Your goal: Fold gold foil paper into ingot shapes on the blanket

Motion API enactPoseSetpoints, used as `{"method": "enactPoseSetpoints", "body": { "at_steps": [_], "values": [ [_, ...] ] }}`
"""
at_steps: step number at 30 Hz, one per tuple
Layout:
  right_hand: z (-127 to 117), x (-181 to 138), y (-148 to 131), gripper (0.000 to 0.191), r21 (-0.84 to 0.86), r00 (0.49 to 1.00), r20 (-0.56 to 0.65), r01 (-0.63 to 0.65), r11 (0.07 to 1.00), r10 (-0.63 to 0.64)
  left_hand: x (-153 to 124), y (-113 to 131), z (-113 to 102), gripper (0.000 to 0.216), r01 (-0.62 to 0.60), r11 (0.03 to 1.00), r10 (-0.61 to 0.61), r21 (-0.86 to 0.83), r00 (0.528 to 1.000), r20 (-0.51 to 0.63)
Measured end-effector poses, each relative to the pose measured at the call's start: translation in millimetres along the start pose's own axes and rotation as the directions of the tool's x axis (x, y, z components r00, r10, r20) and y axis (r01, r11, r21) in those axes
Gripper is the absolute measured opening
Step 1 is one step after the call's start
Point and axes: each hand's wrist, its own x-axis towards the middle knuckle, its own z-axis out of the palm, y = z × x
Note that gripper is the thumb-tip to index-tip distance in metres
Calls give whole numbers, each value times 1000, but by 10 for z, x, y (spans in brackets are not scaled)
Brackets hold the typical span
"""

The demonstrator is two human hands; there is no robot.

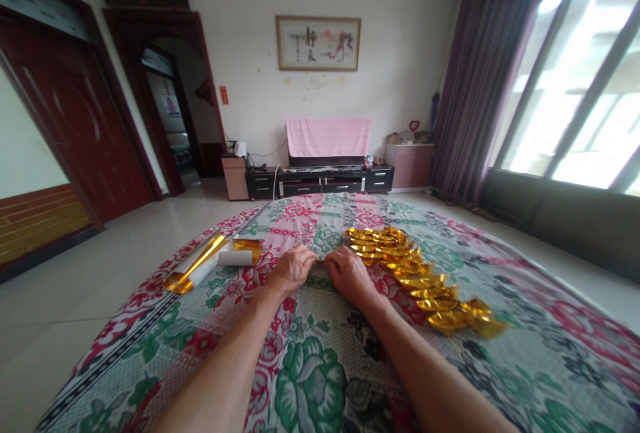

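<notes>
Over the middle of the cloth-covered table, my left hand [293,269] and my right hand [350,275] nearly meet. The fingers of both are closed in a pinch at the two ends of a thin strip [321,261]; the fingers cover most of it, and its material is not clear. Just right of my right hand runs a slanting row of several folded gold foil ingots [423,281]. Left of my left hand lie curled sheets of gold foil paper [197,263] with white backs, and a smaller curled sheet [236,257] sits beside them.
A patterned tablecloth [310,379] in red, green and grey covers the rounded table. Beyond it stands a low black cabinet [320,186], with a pink cloth [329,137] draped over something on top. A curtain [473,79] and window are at right, a red door [75,106] at left.
</notes>
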Motion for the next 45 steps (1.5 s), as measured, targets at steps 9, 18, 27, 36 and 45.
{"method": "enactPoseSetpoints", "body": {
  "at_steps": [9,18,27,36,45],
  "values": [
    [0,1,-13,23,18,998,-43,-49,999,49,9,93,-49,19,85,974,-102,-212,992,-72],
    [-13,-5,-30,22,97,997,-78,11,995,-4,14,126,-41,21,210,911,-219,-355,976,14],
    [-23,11,-25,21,189,995,-80,-40,981,56,11,162,-52,21,194,889,-208,-415,978,13],
    [-44,24,-24,24,313,996,-39,-62,948,78,13,138,-35,20,121,913,-147,-389,988,-37],
    [-12,33,-3,23,276,994,-113,18,961,14,5,107,19,20,132,879,-169,-459,985,-39]
  ]
}}
